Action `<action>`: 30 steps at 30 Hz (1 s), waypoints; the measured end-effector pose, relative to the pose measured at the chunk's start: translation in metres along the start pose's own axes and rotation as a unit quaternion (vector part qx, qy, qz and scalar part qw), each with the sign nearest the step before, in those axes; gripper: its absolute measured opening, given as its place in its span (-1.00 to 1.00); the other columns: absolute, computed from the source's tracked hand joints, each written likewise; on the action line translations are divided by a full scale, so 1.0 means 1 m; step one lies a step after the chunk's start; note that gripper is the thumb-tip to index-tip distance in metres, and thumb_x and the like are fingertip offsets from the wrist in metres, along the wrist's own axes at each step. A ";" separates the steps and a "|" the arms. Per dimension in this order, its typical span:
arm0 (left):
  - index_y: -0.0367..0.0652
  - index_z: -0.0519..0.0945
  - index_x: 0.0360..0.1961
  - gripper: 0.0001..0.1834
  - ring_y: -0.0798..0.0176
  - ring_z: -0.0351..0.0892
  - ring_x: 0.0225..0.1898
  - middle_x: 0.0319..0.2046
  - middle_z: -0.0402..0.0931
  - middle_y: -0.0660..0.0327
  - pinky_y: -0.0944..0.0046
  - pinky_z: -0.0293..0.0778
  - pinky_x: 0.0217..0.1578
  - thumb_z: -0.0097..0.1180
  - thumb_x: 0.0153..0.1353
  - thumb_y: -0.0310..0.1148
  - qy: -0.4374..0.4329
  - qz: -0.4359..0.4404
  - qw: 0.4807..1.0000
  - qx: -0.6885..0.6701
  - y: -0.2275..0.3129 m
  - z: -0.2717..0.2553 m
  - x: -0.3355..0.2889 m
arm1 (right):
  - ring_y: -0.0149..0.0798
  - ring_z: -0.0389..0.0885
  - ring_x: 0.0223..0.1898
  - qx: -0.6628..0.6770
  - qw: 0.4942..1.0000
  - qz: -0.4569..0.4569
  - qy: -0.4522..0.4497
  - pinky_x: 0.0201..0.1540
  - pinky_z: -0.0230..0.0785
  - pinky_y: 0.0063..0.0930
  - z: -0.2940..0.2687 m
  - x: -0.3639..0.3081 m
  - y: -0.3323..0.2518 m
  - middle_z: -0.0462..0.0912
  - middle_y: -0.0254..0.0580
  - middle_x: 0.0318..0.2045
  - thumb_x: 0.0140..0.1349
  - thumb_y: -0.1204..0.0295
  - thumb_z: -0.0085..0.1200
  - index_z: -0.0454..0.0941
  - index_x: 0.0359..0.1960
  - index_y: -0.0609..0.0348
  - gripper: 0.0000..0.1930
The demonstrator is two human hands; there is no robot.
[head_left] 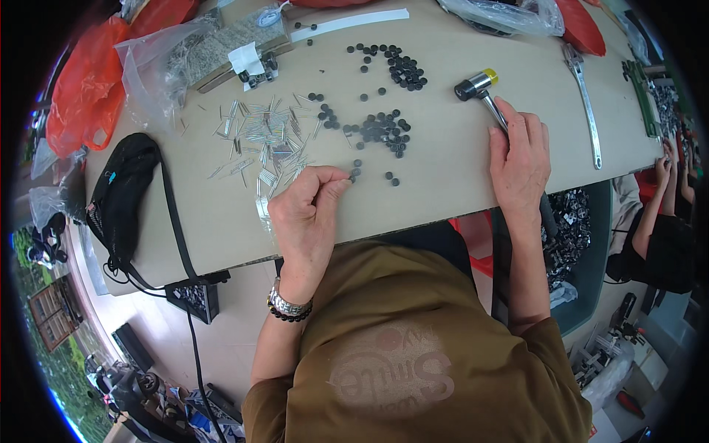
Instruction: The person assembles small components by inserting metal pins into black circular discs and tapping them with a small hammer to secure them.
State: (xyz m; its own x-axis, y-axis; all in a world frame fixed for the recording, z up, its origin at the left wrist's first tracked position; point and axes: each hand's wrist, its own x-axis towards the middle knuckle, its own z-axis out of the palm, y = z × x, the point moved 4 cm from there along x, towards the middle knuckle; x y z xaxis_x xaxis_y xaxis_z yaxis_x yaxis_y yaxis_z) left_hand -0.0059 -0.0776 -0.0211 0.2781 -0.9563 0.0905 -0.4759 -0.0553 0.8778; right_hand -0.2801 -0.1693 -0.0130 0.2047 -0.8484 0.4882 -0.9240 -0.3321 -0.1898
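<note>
The right hand has a hammer by its handle, lying low over the table. The long axis of the handle runs from under the palm away from the body and a little to the left; the head lies crosswise beyond the fingertips, its yellow face pointing right and away, its black face pointing left and nearer.

Just at the fingertips of the left hand are a few small black discs; more of them lie in a group between the two hands, and another group is farther beyond. Thin metal pins are heaped ahead of the left hand, with their axes in many directions.

These things rest on a beige table. To the right of the right hand lies a wrench, lengthwise away from the body; left of the left hand is a black bag. Below the table, beside the right forearm, stands a bin of small parts. Farther right, another person is seen.

The left thumb and index finger are pinched together; I cannot tell if a disc is between them. The right fingers are loosely bent, palm down.
</note>
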 end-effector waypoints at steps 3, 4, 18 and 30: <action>-0.30 0.73 -0.25 -0.97 0.56 0.39 -0.42 -0.43 0.62 0.37 0.50 0.33 -0.38 0.31 0.31 -0.58 -0.001 0.008 1.000 0.010 0.001 0.001 0.000 | -0.10 0.52 -0.17 -0.003 1.000 0.002 0.000 -0.09 0.46 -0.21 -0.001 0.000 0.001 0.53 -0.20 -0.20 0.26 0.51 0.22 0.61 0.18 0.03 -0.58; -0.30 0.73 -0.25 -0.97 0.56 0.39 -0.42 -0.43 0.62 0.37 0.50 0.33 -0.38 0.31 0.31 -0.58 -0.003 0.008 1.000 0.011 0.001 0.002 0.000 | -0.11 0.52 -0.17 -0.002 1.000 -0.001 0.001 -0.09 0.46 -0.21 -0.001 0.000 0.001 0.53 -0.20 -0.20 0.25 0.51 0.23 0.61 0.17 0.03 -0.58; -0.33 0.68 -0.13 -0.90 0.55 0.36 -0.49 -0.46 0.57 0.34 0.51 0.26 -0.43 0.28 0.38 -0.53 0.147 -0.014 0.964 -0.221 -0.021 -0.011 -0.010 | -0.22 0.49 -0.09 0.225 0.954 -0.195 0.021 -0.03 0.24 -0.26 -0.010 -0.008 -0.101 0.53 -0.38 -0.19 -0.05 0.44 0.29 0.70 -0.27 0.03 -0.76; -0.35 0.65 -0.13 -0.88 0.50 0.46 -0.45 -0.21 0.72 0.13 0.49 0.38 -0.41 0.30 0.36 -0.55 0.158 0.018 0.939 -0.305 -0.030 -0.016 -0.016 | -0.22 0.43 -0.16 0.176 0.935 -0.287 -0.109 -0.05 0.20 -0.29 0.017 0.004 -0.147 0.45 -0.33 -0.30 0.03 0.49 0.31 0.61 -0.38 0.05 -0.87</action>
State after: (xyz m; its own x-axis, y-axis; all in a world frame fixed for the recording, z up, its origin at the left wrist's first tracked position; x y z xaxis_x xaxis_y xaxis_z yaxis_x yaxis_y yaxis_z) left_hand 0.0177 -0.0559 -0.0414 0.5503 -0.8162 0.1761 0.0493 0.2424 0.9689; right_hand -0.1381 -0.1312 0.0025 0.7304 -0.5403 0.4179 -0.4859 -0.8410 -0.2380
